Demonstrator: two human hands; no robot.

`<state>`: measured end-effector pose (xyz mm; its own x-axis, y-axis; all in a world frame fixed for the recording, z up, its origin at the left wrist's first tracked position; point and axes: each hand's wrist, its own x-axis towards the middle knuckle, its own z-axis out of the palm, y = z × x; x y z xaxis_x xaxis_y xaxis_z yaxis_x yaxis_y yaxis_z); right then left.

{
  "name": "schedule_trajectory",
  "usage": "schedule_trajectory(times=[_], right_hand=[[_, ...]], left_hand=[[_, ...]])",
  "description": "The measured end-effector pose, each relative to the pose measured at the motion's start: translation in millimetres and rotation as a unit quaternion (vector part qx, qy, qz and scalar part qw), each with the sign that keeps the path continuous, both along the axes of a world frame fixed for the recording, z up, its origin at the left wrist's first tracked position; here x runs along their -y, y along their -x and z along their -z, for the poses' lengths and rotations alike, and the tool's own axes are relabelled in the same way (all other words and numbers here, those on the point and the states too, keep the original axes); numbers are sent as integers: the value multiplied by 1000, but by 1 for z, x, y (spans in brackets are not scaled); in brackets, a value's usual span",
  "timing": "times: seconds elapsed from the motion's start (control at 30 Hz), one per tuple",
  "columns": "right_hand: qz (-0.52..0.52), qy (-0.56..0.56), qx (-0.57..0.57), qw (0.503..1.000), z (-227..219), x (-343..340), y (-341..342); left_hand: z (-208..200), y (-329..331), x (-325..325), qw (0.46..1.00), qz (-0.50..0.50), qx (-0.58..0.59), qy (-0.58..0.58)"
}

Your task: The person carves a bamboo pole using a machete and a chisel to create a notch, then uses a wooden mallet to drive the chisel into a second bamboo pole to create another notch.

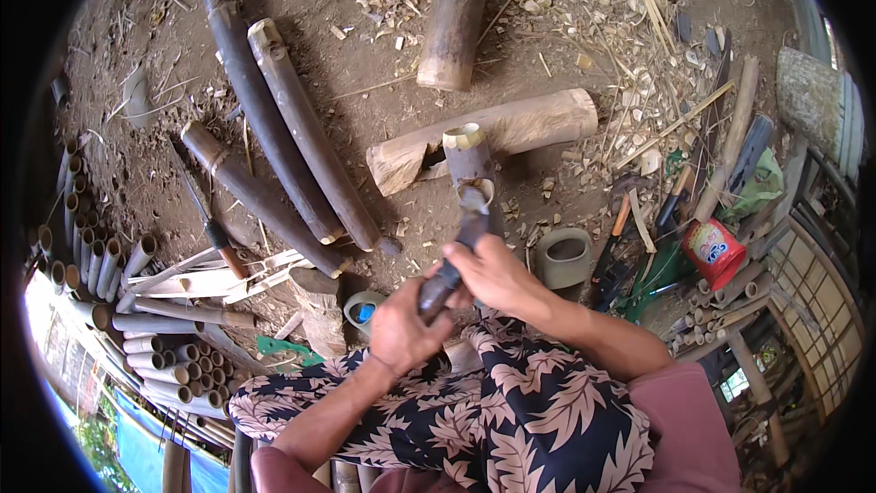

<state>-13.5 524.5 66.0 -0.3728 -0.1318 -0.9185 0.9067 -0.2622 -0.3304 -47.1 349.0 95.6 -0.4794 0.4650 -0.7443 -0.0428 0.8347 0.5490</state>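
Observation:
My left hand (pixel 404 327) is closed round the lower end of a dark-handled tool (pixel 438 294). Higher up the same tool, my right hand (pixel 497 278) presses with its thumb and fingers. Its greyish metal end is blurred and sits at a cut opening in a short bamboo piece (pixel 467 162); the exact kind of blade cannot be made out. That bamboo points away from me, its pale trimmed far end lying across a curved, notched log (pixel 538 123). My hands hide its near part.
Long dark bamboo poles (pixel 315 132) lie at left, near a knife (pixel 219 242) and split strips. Cut tubes (pixel 187 370) are stacked at lower left. A thick bamboo (pixel 456 23) lies ahead amid shavings. At right are a red bucket (pixel 714 251) and orange-handled tools (pixel 621 216).

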Motion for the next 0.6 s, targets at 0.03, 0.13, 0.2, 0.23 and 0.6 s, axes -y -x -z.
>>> schedule_trajectory(times=[0.03,0.13,0.2,0.23,0.6], right_hand=[[13,30,9,999,5,5,8],[131,73,54,987,8,16,21],[266,149,30,952,-3,10,28],[332,187,15,924,-7,7,31],[595,397,48,697,3,-18,3]], left_hand=[[4,8,2,1000,-13,-4,16],[6,52,6,998,27,-52,12],[-12,90,-11,992,101,-69,34],[-16,108,-20,981,173,-74,45],[-58,162,-171,766,610,-203,7]])
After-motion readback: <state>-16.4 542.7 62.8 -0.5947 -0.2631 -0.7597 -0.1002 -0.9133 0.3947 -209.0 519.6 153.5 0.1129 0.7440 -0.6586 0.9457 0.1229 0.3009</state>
